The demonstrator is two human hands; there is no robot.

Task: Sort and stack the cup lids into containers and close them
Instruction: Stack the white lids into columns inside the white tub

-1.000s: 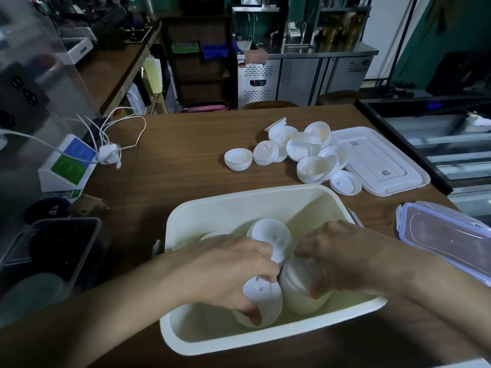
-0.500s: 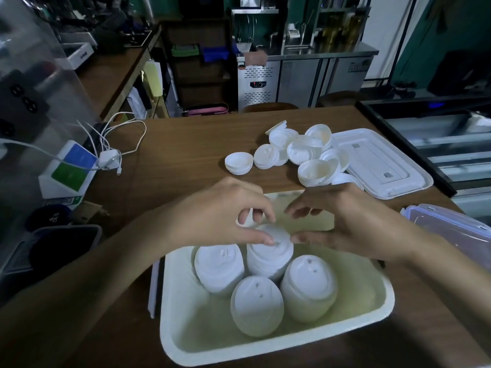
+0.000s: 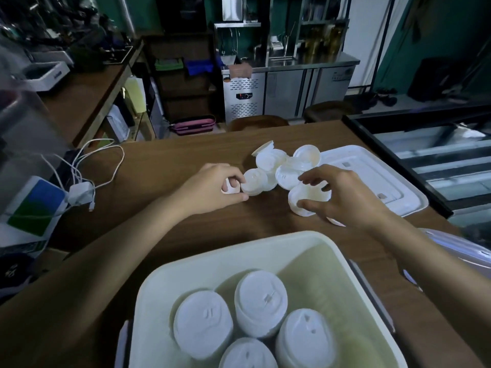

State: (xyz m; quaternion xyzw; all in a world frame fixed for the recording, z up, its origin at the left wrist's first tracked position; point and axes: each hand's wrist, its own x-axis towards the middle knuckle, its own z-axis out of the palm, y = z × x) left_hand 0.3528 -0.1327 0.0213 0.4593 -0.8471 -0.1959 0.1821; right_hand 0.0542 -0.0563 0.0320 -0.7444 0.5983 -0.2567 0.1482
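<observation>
4 stacks (image 3: 260, 304) in container (image 3: 239, 248); left hand (image 3: 210, 187), right hand (image 3: 345, 197) grip loose lids (image 3: 271, 160).

Dim, greenish cast overall. Brightest spot the white lids (image 3: 271, 166); faint soft shadows on table (image 3: 164, 166). Wide-angle bowing at edges; left margin blurred.

Table top (image 3: 164, 155): brown wood grain, smooth, low sheen. Cup lids (image 3: 268, 166): thin white plastic, matt, with moulded ridges. Container (image 3: 318, 264): cream plastic, smooth, faintly glossy inside. Flat container lid (image 3: 372, 176): white plastic, ribbed. Second lid (image 3: 457, 248), right edge: clear plastic, shiny. Counter cabinet (image 3: 284, 88) behind: brushed metal.
</observation>
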